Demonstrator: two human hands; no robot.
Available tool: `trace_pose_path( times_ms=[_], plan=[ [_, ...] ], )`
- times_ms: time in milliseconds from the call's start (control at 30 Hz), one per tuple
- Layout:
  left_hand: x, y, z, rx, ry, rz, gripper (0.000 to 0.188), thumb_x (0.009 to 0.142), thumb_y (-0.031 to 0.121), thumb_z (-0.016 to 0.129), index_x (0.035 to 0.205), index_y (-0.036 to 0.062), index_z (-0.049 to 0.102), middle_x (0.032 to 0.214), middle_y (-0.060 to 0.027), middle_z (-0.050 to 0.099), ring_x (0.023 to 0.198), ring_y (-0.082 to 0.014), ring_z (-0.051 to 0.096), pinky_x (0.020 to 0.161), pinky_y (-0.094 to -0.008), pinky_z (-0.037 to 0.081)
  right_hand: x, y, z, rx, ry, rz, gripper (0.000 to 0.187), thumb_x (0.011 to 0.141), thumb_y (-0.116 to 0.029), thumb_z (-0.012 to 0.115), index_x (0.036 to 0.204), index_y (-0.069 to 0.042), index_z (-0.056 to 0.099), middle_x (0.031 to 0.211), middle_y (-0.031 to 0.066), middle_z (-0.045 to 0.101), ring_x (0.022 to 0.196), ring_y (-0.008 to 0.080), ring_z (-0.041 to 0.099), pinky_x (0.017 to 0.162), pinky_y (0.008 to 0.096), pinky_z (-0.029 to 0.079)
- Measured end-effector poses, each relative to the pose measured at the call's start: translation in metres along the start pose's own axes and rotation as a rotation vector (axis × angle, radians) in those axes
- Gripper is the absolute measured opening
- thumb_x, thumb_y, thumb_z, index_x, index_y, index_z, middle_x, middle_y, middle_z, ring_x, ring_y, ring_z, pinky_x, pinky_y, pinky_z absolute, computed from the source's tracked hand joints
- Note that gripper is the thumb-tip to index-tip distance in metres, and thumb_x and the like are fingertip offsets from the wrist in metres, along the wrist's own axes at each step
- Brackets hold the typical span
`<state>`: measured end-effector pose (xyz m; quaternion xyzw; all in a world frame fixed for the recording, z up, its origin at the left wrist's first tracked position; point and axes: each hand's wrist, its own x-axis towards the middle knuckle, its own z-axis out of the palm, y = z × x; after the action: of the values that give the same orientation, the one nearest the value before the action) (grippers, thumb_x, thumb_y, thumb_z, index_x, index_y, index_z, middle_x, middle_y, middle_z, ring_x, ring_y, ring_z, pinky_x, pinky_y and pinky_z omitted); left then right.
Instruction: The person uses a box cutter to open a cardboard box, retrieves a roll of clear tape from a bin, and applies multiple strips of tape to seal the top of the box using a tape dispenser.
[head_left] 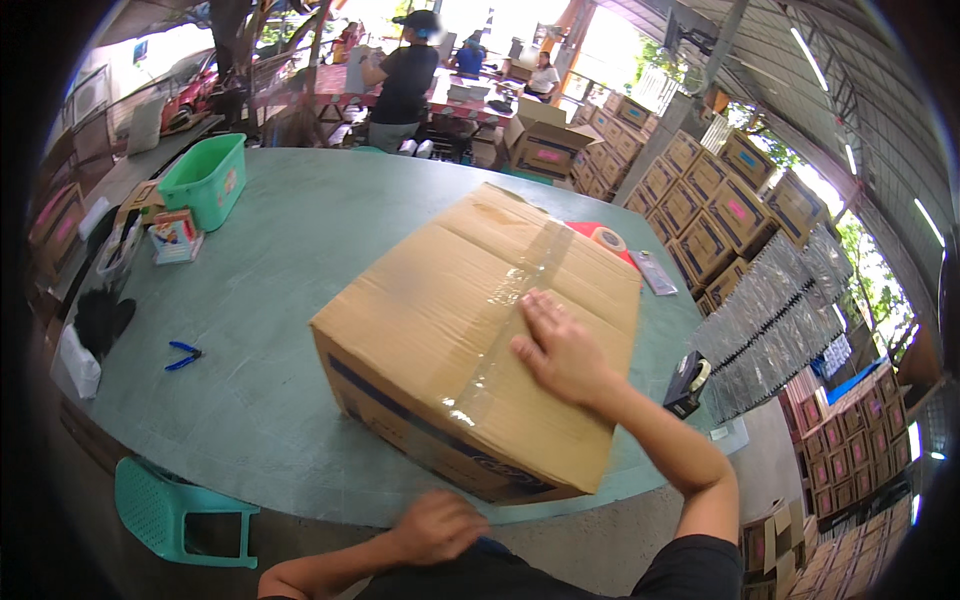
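A large brown cardboard box (420,290) stands at an angle on the green table, its top flaps closed under a strip of clear tape (505,318). My right hand (562,350) lies flat on the box top beside and partly over the tape, fingers stretched out and holding nothing. In front of my body, just off the near side of the box, my left hand (440,525) is curled into a loose fist, slightly blurred, with nothing visible in it. A black tape dispenser (688,385) sits right of the box.
Blue cutting pliers (183,355) lie on the green table (250,430) at left. Further back is a green basket (205,185). A tape roll (608,238) rests behind the box. A teal stool (185,515) stands near left; stacked cartons (725,210) fill the right. People work behind.
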<state>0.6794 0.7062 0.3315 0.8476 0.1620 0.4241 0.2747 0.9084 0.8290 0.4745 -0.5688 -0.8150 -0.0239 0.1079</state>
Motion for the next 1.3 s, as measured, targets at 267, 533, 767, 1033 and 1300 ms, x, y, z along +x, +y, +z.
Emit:
trace_pose_path(
  times_ms=[267,533,767,1033,1300],
  plan=[
    [0.039,-0.004,0.143,-0.303,-0.742,0.027,0.017,0.084,0.024,0.056,0.091,0.0091,0.057,0.09,-0.0073,0.058,0.086,-0.025,0.056,0.074,-0.0354,0.044,-0.073,0.064,-0.027,0.068,-0.076,-0.136,0.063,0.088,-0.047,0.038,0.132,-0.003,0.03,0.138,0.0171,0.03,0.128,0.0323,0.026,0.104,0.0425,0.02],
    [0.169,-0.027,0.323,-0.417,-0.446,-0.31,0.009,0.08,0.013,0.06,0.083,0.0049,0.062,0.076,-0.0095,0.061,0.07,-0.022,0.059,0.063,-0.0309,0.046,-0.26,0.331,0.041,0.982,0.553,0.817,0.042,0.091,-0.035,0.043,0.083,0.001,0.064,0.073,0.0063,0.063,0.063,0.0105,0.058,0.056,0.0218,0.043],
    [0.344,-0.066,0.478,-0.113,0.038,-0.379,0.025,0.08,0.028,0.06,0.088,0.0045,0.064,0.087,-0.0138,0.058,0.081,-0.0277,0.055,0.071,-0.0355,0.044,-0.377,0.385,0.116,1.261,0.301,1.113,0.035,0.088,-0.032,0.048,0.097,0.0,0.059,0.085,0.0077,0.064,0.071,0.0113,0.06,0.061,0.0227,0.046],
    [0.394,-0.092,0.563,-0.147,-0.227,-0.87,0.038,0.069,0.041,0.064,0.066,0.003,0.068,0.065,-0.0151,0.062,0.072,-0.025,0.06,0.07,-0.0354,0.047,-0.366,0.424,0.12,2.104,0.386,0.996,0.074,0.084,-0.058,0.037,0.117,0.008,0.046,0.107,0.0182,0.057,0.1,0.0258,0.055,0.086,0.0351,0.042],
    [0.385,-0.057,0.552,-0.115,0.057,-0.674,0.026,0.071,0.03,0.067,0.066,0.0037,0.066,0.094,-0.0162,0.055,0.101,-0.0278,0.044,0.084,-0.0382,0.04,-0.369,0.432,0.118,2.219,0.29,0.929,0.089,0.078,-0.071,0.031,0.112,0.009,0.048,0.107,0.0179,0.055,0.101,0.0278,0.052,0.09,0.0389,0.038]
  ],
)
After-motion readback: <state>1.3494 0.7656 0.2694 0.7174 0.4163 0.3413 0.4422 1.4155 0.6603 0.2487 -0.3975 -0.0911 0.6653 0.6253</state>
